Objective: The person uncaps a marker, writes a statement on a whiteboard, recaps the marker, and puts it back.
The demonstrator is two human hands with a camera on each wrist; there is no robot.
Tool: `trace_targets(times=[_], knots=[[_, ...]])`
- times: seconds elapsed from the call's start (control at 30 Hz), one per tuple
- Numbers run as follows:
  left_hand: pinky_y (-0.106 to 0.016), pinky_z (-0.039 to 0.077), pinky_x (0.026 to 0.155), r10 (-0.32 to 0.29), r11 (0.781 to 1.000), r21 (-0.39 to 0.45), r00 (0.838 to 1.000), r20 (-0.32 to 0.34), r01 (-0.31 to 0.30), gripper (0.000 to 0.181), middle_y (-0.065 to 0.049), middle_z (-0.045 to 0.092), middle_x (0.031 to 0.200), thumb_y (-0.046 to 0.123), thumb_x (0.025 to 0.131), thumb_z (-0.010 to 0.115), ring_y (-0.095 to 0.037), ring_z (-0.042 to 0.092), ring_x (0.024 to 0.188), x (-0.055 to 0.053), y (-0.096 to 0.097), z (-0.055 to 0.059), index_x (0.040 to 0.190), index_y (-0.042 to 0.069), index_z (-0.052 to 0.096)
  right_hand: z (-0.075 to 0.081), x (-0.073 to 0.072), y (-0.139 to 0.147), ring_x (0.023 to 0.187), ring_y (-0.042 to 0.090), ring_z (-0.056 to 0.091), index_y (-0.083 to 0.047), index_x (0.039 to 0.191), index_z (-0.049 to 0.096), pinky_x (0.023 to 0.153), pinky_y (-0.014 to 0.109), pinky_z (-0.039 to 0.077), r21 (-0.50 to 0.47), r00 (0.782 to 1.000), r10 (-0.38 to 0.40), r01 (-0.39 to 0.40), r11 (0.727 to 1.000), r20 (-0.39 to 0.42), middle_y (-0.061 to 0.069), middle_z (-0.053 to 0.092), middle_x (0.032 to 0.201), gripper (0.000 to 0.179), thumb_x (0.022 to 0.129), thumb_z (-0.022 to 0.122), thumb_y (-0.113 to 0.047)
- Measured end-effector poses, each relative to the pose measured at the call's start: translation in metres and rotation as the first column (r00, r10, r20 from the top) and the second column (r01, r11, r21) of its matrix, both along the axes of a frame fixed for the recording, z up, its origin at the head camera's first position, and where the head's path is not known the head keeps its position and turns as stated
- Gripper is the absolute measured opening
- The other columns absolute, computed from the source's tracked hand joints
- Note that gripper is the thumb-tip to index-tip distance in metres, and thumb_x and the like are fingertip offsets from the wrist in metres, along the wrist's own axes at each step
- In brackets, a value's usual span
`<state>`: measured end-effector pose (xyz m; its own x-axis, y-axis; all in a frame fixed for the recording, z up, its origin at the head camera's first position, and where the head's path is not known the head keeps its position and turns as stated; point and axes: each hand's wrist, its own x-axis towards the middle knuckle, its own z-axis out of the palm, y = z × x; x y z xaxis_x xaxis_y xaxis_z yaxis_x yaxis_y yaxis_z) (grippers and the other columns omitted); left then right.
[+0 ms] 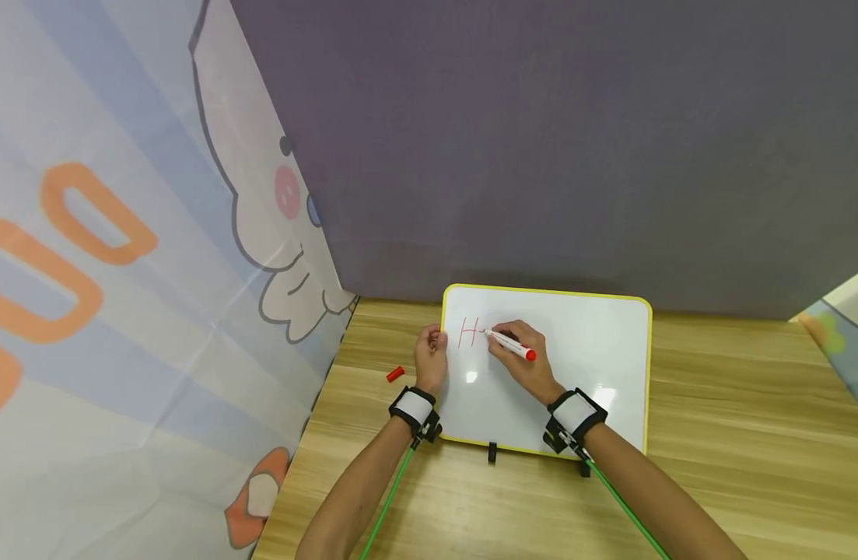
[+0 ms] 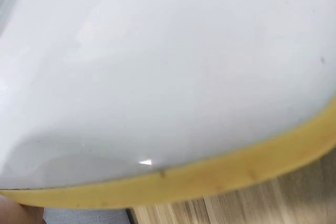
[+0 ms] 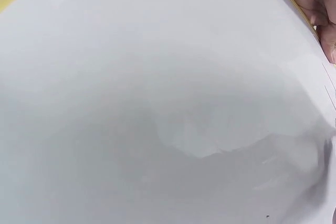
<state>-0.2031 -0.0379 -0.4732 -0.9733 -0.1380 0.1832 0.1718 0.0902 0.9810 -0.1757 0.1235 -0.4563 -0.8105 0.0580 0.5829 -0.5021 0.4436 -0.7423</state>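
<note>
A whiteboard (image 1: 583,342) with a yellow rim lies on the wooden table, a red letter H (image 1: 468,332) drawn near its upper left corner. My right hand (image 1: 530,365) pinches a white marker (image 1: 509,343) with a red end; its tip is at a short red stroke just right of the H. At the board's left edge, my left hand (image 1: 431,362) holds the rim, its thumb over the edge in the right wrist view. The yellow rim (image 2: 210,177) fills the lower part of the left wrist view, with a bit of a finger at the corner.
A red marker cap (image 1: 396,374) lies on the table (image 1: 737,404) left of the board. Two black clips (image 1: 492,453) sit at the board's near edge. Behind the table stands a grey panel (image 1: 541,155); a printed cloth (image 1: 176,311) hangs on the left.
</note>
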Motion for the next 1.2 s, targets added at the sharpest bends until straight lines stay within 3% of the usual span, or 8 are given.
trace_targets(times=[0.13,0.4,0.57,0.8,1.03,1.2], knots=[[-0.020,0.039,0.070,-0.004,1.000,0.000,1.000,-0.001,0.004,0.018,-0.030,0.054,0.092,-0.005,0.090,0.050,-0.029,0.051,0.081,0.000,0.001,0.000,0.104,-0.016,0.053,0.003,-0.001,-0.001,0.074,0.025,0.059,0.008,0.090,0.065,0.069,0.008,0.043,-0.006,1.000,-0.018,0.018,1.000,0.009,0.019,0.065,0.085,0.016,0.075,0.069,0.006],[-0.020,0.038,0.070,-0.022,1.000,0.005,1.000,-0.001,0.022,0.017,-0.030,0.053,0.091,-0.005,0.090,0.050,-0.028,0.050,0.080,-0.001,0.002,0.002,0.103,-0.017,0.052,-0.002,0.007,0.000,0.073,0.026,0.060,0.007,0.089,0.066,0.069,0.015,0.047,0.049,0.996,0.088,-0.088,0.995,0.006,0.019,0.065,0.083,0.016,0.074,0.069,0.008],[-0.019,0.038,0.070,-0.022,1.000,0.005,1.000,0.020,0.022,0.017,-0.028,0.053,0.091,-0.005,0.091,0.049,-0.025,0.050,0.080,-0.003,0.003,0.001,0.104,-0.015,0.052,-0.003,0.009,0.005,0.069,0.021,0.058,0.005,0.086,0.066,0.066,0.013,0.045,0.062,1.000,0.021,-0.021,0.998,-0.004,0.016,0.065,0.079,0.016,0.072,0.070,0.009],[-0.019,0.038,0.068,0.011,1.000,0.007,1.000,0.015,-0.011,0.015,-0.027,0.054,0.088,-0.007,0.089,0.050,-0.024,0.051,0.078,-0.005,0.003,-0.002,0.102,-0.015,0.053,0.000,0.003,0.010,0.068,0.020,0.057,0.005,0.086,0.066,0.067,0.011,0.044,0.056,0.995,-0.041,0.046,0.997,-0.096,0.016,0.062,0.077,0.017,0.070,0.070,0.008],[-0.017,0.038,0.067,0.014,1.000,0.020,1.000,0.005,-0.014,0.015,-0.025,0.054,0.086,-0.007,0.088,0.050,-0.019,0.049,0.075,-0.004,0.002,-0.004,0.102,-0.015,0.053,0.003,0.003,0.012,0.072,0.026,0.059,0.009,0.090,0.065,0.070,0.009,0.044,0.021,0.998,-0.012,0.014,1.000,-0.059,0.019,0.064,0.082,0.018,0.073,0.068,0.010],[-0.017,0.038,0.066,-0.001,0.999,0.034,1.000,-0.022,0.002,0.015,-0.029,0.053,0.087,-0.009,0.088,0.049,-0.023,0.049,0.075,-0.005,0.002,-0.006,0.101,-0.017,0.052,-0.012,-0.007,0.018,0.074,0.024,0.058,0.007,0.092,0.066,0.070,0.009,0.044,-0.009,0.998,0.006,-0.006,1.000,-0.056,0.016,0.064,0.083,0.017,0.075,0.069,0.006]])
